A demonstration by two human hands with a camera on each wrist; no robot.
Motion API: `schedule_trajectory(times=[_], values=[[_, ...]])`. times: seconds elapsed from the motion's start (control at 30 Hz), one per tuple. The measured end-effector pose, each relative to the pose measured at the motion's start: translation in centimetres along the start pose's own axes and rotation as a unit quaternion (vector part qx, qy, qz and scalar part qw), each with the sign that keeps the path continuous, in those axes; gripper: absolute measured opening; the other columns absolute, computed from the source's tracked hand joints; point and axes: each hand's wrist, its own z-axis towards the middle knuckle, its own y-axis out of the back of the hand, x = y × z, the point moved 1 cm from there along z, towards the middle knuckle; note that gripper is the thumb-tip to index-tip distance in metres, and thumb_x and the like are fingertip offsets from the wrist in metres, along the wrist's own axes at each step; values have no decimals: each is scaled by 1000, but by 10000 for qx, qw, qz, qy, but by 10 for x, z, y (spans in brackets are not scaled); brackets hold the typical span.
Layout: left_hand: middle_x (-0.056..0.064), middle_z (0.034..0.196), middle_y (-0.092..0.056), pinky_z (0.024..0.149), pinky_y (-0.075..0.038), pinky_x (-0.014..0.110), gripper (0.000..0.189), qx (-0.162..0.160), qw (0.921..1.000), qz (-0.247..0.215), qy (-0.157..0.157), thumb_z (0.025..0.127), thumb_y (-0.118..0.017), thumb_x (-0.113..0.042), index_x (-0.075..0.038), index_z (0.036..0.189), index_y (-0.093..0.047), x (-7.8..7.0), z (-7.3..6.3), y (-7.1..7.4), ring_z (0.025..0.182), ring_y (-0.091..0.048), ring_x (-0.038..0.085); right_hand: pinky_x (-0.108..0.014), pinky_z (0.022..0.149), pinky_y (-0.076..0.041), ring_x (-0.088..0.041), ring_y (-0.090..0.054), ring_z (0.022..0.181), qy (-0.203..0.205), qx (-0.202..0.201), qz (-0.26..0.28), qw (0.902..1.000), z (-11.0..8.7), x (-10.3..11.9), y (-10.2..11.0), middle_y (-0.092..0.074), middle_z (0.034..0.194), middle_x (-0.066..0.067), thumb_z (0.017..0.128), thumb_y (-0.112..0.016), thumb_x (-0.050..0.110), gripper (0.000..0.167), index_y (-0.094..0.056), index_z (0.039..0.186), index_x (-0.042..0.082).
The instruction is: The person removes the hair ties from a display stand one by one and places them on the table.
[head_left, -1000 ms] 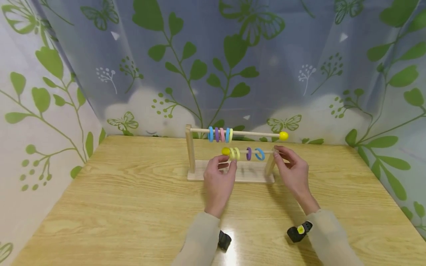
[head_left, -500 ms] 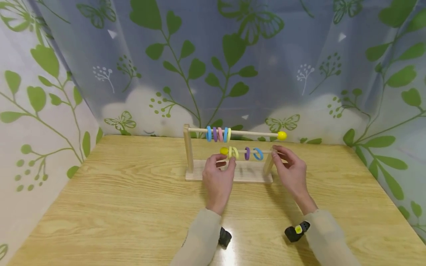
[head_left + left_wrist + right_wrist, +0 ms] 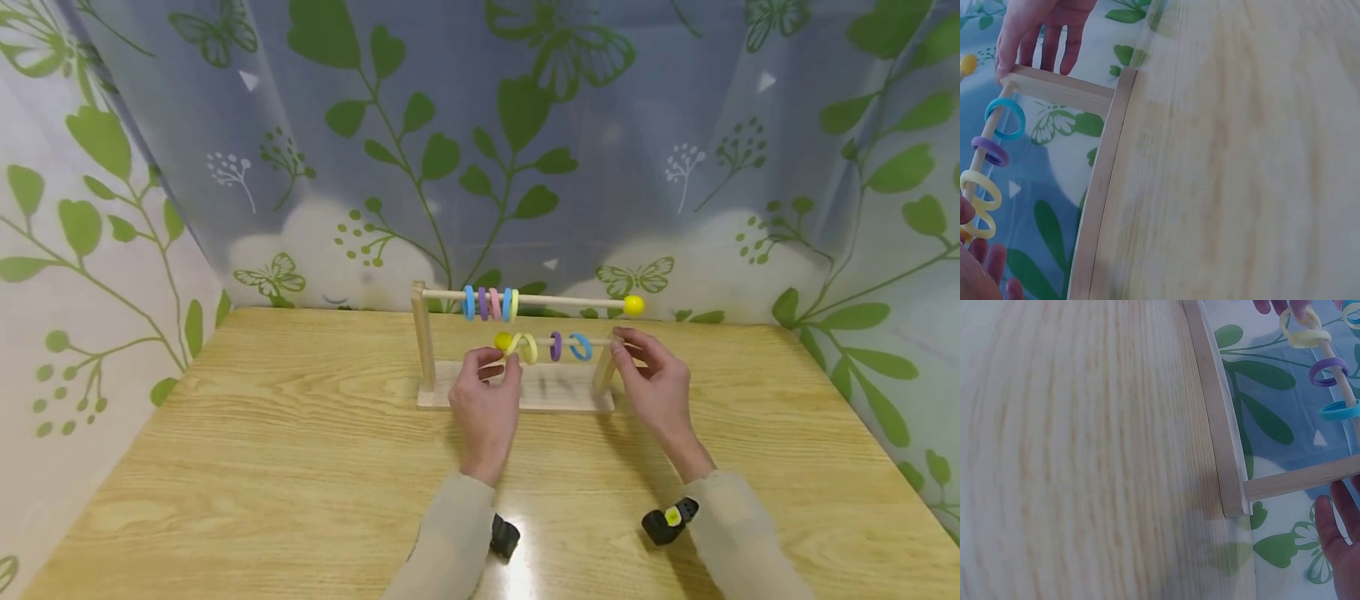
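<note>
A wooden stand (image 3: pixel 517 400) carries two rods on posts of different heights. At the near rod's left end, by its yellow ball (image 3: pixel 503 342), my left hand (image 3: pixel 486 412) pinches a pale yellow ring (image 3: pixel 515 344), which tilts on the rod. A second pale yellow ring (image 3: pixel 531 348), a purple ring (image 3: pixel 556 346) and a blue ring (image 3: pixel 581 347) hang further right, apart from each other. My right hand (image 3: pixel 660 392) grips the top of the short right post (image 3: pixel 605 371) between thumb and fingers; in the right wrist view, its fingers (image 3: pixel 1330 528) lie by that post.
The far rod (image 3: pixel 573 301) on the tall left post (image 3: pixel 423 337) holds several coloured rings near its left end and a yellow ball (image 3: pixel 633 305) at its right. The stand rests on a wood-grain table (image 3: pixel 300 467), with a patterned curtain (image 3: pixel 480 167) behind.
My left hand has shifted slightly left, bringing the leftmost yellow ring toward the ball and tilting it away from the other yellow ring. My right hand stays at the post.
</note>
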Motion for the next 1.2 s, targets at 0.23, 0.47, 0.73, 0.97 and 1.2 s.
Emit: schedule_trajectory(times=[0.23,0.47,0.73,0.97,1.2], values=[[2,95,-79,74,-56,38,18,-28,9999,41,92,87,-80,-25,-11,98,-75,1,1,3,82,-75,20,-8,76,-53,9,-66,99,9,1,-37,10000,0,-1,1,-72,122,-15,98,-67,4,26,-72,123,3],[4,104,-80,72,-60,39,24,34,9999,108,53,89,-79,-26,-12,107,-79,-1,3,5,84,-76,23,-8,79,-54,10,-65,101,-54,109,-23,9999,-1,0,3,-71,124,-16,99,-66,9,26,-72,124,4],[5,104,-80,72,-58,35,20,-39,9998,122,-148,89,-79,-23,-11,105,-79,1,5,10,82,-76,19,-9,78,-55,2,-68,102,-14,124,-72,9999,-1,-4,1,-72,124,-18,101,-66,17,27,-72,125,5],[5,101,-80,74,-56,37,15,120,9995,79,-271,90,-78,-23,-12,101,-80,3,7,16,82,-75,19,-9,77,-54,5,-67,101,41,111,-199,9997,-1,-4,2,-72,124,-16,101,-66,17,28,-71,126,4],[4,98,-79,73,-57,33,15,339,9990,-51,-278,91,-78,-24,-11,100,-79,4,13,20,83,-74,20,-9,77,-54,2,-68,101,56,92,-247,9996,-1,-3,2,-72,124,-14,101,-66,19,29,-71,126,6]])
